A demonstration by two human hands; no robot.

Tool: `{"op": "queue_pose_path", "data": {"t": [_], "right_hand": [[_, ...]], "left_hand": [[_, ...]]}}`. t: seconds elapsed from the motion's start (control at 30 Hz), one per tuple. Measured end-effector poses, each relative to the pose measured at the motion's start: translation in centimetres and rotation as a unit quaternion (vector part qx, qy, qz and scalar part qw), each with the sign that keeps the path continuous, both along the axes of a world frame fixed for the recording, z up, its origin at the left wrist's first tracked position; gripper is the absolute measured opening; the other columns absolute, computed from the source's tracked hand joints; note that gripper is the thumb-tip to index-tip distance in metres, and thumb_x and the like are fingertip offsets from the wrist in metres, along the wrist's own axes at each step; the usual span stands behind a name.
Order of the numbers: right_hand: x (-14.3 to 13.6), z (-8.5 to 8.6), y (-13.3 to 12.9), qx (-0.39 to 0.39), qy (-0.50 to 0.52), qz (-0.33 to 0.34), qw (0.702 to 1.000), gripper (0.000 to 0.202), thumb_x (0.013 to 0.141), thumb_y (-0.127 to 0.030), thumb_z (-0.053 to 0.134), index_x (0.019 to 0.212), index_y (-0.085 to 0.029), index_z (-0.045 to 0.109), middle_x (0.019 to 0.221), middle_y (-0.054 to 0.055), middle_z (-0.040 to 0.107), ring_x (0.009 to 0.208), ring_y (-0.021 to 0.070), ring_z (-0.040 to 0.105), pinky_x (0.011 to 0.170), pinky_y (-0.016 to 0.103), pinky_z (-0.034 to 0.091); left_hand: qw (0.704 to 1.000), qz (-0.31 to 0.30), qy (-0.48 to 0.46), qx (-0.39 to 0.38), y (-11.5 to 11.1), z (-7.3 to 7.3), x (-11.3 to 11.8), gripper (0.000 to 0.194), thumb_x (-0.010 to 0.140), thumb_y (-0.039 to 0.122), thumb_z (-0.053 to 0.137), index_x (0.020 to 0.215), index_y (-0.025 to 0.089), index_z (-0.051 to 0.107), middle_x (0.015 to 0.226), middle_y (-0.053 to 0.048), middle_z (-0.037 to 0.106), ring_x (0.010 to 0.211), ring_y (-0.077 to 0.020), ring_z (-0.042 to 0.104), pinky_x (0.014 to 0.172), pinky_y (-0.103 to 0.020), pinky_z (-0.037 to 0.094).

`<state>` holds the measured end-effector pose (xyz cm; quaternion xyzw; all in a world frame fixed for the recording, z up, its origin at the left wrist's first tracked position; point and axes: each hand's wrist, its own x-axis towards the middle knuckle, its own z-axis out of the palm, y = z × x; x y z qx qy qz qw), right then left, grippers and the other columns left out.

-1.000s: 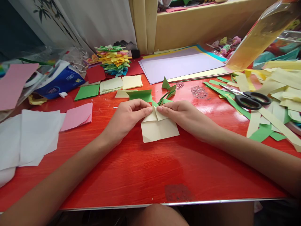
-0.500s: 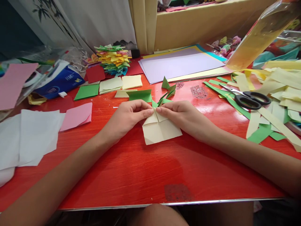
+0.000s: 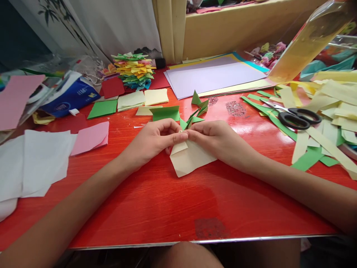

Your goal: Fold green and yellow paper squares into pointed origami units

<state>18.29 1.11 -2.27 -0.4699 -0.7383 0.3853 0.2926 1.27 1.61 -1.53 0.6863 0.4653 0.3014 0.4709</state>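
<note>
A cream sheet of paper (image 3: pixel 192 159), partly folded at its top, is pinched between both my hands above the red table. My left hand (image 3: pixel 160 139) is closed on its upper left edge, thumb on top. On the upper right, my right hand (image 3: pixel 216 137) grips the same paper, and the two thumb tips meet. A small folded flap shows under the left thumb. Just beyond the fingers lie folded green paper pieces (image 3: pixel 199 106) and a creased green sheet (image 3: pixel 166 113). My fingers hide the paper's top edge.
Black-handled scissors (image 3: pixel 299 118) lie among paper strips (image 3: pixel 337 108) at the right. A tilted bottle (image 3: pixel 312 41) stands behind them. Left are white sheets (image 3: pixel 46 160), pink paper (image 3: pixel 90 137) and a blue packet (image 3: pixel 69 95). Large lilac sheets (image 3: pixel 212 76) and a folded-paper stack (image 3: pixel 134 72) lie behind.
The cream paper has turned slightly, its lower corner now nearer me. Its right flap no longer shows, and my left thumb has slid right to meet the right thumb.
</note>
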Motion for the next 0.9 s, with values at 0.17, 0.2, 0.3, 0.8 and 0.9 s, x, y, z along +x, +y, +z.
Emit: {"op": "queue_pose_path", "data": {"t": [0.17,0.2,0.3,0.8,0.9], "right_hand": [[-0.1,0.1,0.0,0.025,-0.012,0.013,1.000,0.041,0.083,-0.046,0.042,0.055,-0.016,0.040,0.052,-0.003,0.032,0.047,0.0063,0.028,0.042,0.023,0.018],[-0.2,0.1,0.0,0.027,-0.012,0.014,0.999,0.041,0.083,-0.046,0.042,0.055,-0.016,0.039,0.053,-0.003,0.032,0.047,0.0061,0.028,0.042,0.023,0.019],[-0.1,0.1,0.1,0.024,-0.003,0.025,0.999,0.039,0.084,-0.042,0.043,0.056,-0.016,0.040,0.053,-0.003,0.032,0.047,0.0055,0.029,0.041,0.022,0.019],[1.5,-0.1,2.2,-0.057,0.240,-0.066,0.967,0.026,0.082,-0.041,0.048,0.077,-0.017,0.057,0.076,0.006,0.063,0.063,0.0125,0.061,0.057,0.025,0.050],[0.9,-0.2,1.8,-0.101,0.241,-0.027,0.965,0.031,0.079,-0.046,0.050,0.083,-0.016,0.059,0.085,0.008,0.064,0.069,0.0144,0.063,0.058,0.024,0.052]], "left_hand": [[1.000,-0.004,0.007,0.008,-0.1,0.1,0.0,0.022,0.077,0.038,0.054,0.070,0.017,0.057,0.060,0.002,0.048,0.050,-0.0068,0.042,0.046,-0.018,0.033],[1.000,-0.004,0.003,0.013,-0.1,0.2,0.0,0.021,0.077,0.037,0.054,0.070,0.017,0.057,0.060,0.003,0.048,0.050,-0.0064,0.042,0.046,-0.018,0.033],[0.999,0.001,-0.016,0.041,-0.1,0.2,0.0,0.020,0.076,0.034,0.057,0.067,0.017,0.057,0.059,0.003,0.048,0.051,-0.0057,0.041,0.046,-0.017,0.033],[0.971,0.177,-0.161,0.009,1.1,0.3,-1.0,0.009,0.072,0.022,0.061,0.073,0.014,0.056,0.064,0.001,0.058,0.044,-0.0034,0.043,0.037,-0.014,0.033],[0.969,0.161,-0.185,-0.026,0.9,0.2,-0.7,0.012,0.073,0.021,0.060,0.079,0.014,0.054,0.075,-0.003,0.065,0.049,-0.0046,0.052,0.042,-0.014,0.041]]}}
